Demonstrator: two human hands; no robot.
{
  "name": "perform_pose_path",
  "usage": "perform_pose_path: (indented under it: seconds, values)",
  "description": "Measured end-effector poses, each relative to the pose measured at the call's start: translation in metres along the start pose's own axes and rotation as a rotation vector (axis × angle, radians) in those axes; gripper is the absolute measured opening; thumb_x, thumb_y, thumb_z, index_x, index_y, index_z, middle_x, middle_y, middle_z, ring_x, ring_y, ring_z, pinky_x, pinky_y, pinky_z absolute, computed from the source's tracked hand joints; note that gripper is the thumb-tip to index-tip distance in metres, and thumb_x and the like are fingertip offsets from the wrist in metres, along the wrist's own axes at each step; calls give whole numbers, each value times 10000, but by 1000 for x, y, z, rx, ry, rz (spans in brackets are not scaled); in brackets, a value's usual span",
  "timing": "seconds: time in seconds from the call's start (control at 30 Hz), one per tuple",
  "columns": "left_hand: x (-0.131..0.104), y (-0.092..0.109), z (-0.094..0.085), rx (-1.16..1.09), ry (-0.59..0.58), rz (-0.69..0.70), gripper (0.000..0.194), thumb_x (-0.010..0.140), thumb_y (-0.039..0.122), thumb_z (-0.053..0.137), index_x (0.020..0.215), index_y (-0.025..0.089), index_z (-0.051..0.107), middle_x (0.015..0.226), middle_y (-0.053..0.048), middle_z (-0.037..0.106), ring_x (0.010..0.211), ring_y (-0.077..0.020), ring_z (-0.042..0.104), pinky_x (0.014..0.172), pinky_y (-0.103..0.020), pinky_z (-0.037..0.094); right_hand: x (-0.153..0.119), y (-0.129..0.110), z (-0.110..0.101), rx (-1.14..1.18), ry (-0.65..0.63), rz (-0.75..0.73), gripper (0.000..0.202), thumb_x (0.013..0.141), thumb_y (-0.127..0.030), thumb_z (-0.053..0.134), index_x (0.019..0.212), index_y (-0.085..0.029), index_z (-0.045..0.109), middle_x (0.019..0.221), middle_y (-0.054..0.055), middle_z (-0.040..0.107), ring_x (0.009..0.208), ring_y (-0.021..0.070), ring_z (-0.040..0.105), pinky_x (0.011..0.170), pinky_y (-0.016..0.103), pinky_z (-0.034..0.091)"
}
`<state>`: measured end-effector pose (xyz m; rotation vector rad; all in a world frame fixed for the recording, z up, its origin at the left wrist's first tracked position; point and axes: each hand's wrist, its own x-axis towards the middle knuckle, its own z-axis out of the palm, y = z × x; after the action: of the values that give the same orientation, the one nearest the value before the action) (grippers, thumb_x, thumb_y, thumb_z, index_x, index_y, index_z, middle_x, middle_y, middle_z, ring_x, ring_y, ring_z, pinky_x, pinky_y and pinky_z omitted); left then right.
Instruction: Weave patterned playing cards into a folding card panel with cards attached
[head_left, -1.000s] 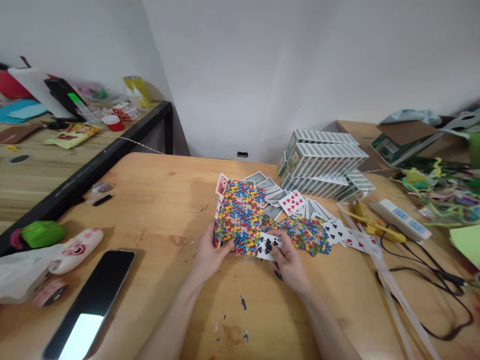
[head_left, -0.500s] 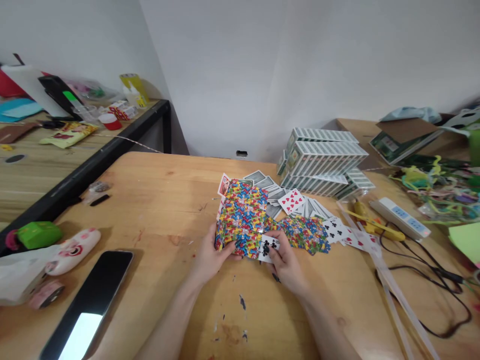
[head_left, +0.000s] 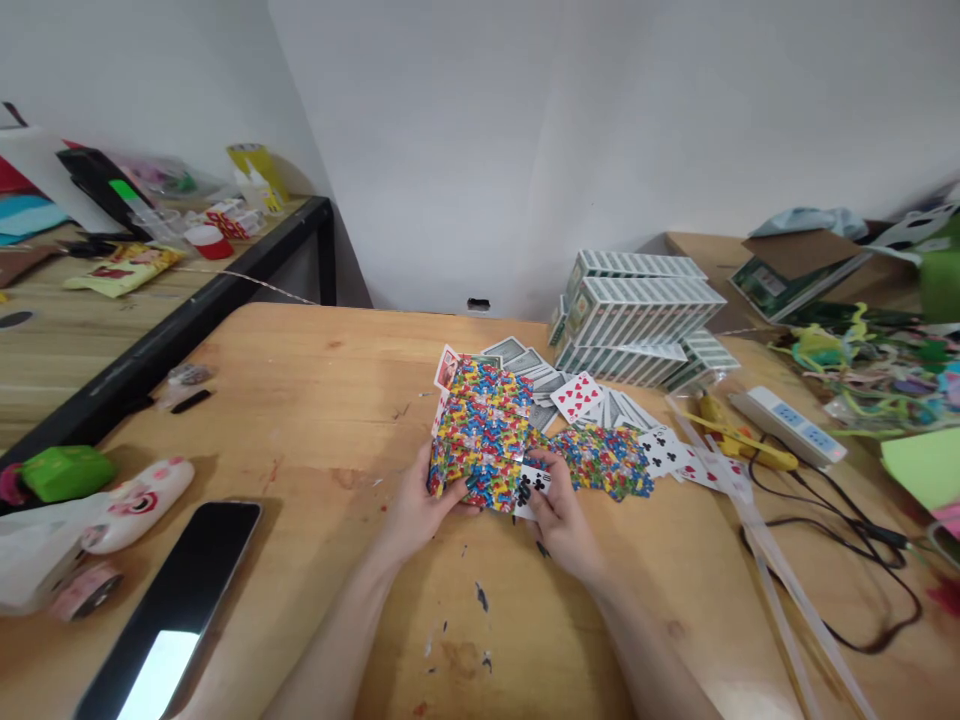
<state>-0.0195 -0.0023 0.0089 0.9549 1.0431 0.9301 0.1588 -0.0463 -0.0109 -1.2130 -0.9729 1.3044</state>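
My left hand (head_left: 420,505) grips the lower left edge of a panel of playing cards (head_left: 480,430) with a bright multicoloured pattern, its thumb lying on top. At the panel's lower right corner, my right hand (head_left: 562,515) pinches a black club playing card (head_left: 532,486) between thumb and fingers. The club card touches the panel's edge; whether it is joined to it I cannot tell. A red picture card (head_left: 447,367) sticks out at the panel's upper left. To the right lies a strip of cards with the same pattern (head_left: 607,460).
Behind the panel are scattered grey-backed cards (head_left: 545,380) and a heart card (head_left: 577,397). Stacked striped card boxes (head_left: 637,310) stand at the back. A yellow glue gun (head_left: 739,440), a power strip (head_left: 787,425) and cables are at right; a phone (head_left: 180,590) lies left.
The whole view has shifted slightly. Both hands keep nearly the same grip, with the club card still at the panel's lower right corner.
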Motion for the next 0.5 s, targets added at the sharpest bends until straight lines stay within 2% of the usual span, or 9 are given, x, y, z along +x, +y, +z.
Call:
perform_pose_path:
  seconds: [0.1, 0.3, 0.37, 0.43, 0.5]
  values:
    - [0, 1, 0, 6, 26, 27, 575, 632, 238, 673, 1137, 207, 400, 1132, -89, 530, 905, -257, 592, 593, -368, 570, 1, -3, 1, 15, -77, 50, 433, 789, -308, 524, 1164, -272, 310, 480, -117, 373, 295, 54, 327, 295, 148, 280]
    - [1, 3, -1, -70, 63, 2, 590, 610, 233, 696, 1124, 201, 406, 1099, -82, 566, 802, -224, 626, 570, -341, 563, 5, -9, -3, 95, -70, -2, 367, 767, -371, 560, 1081, -275, 397, 746, -32, 483, 438, 70, 468, 382, 201, 423]
    - [2, 4, -3, -88, 75, -11, 569, 604, 236, 700, 1108, 191, 440, 1094, -83, 580, 788, -225, 632, 565, -336, 560, 4, -10, -4, 25, -72, -92, 511, 752, -414, 573, 1182, -294, 326, 845, 8, 519, 557, 117, 540, 479, 249, 482]
    - [2, 5, -5, -134, 71, -46, 509, 610, 250, 692, 1070, 174, 490, 1067, -85, 604, 771, -228, 637, 563, -337, 556, 2, -10, -6, -120, -67, -241, 736, 681, -447, 641, 1270, -300, 225, 1001, 61, 525, 771, 191, 584, 646, 321, 509]
    - [2, 6, -6, -206, 69, -89, 441, 635, 282, 665, 1036, 161, 527, 1015, -84, 635, 769, -234, 640, 569, -341, 551, -1, -9, -7, -331, -61, -381, 805, 614, -420, 707, 1277, -287, 270, 1137, 93, 492, 988, 252, 531, 823, 378, 454]
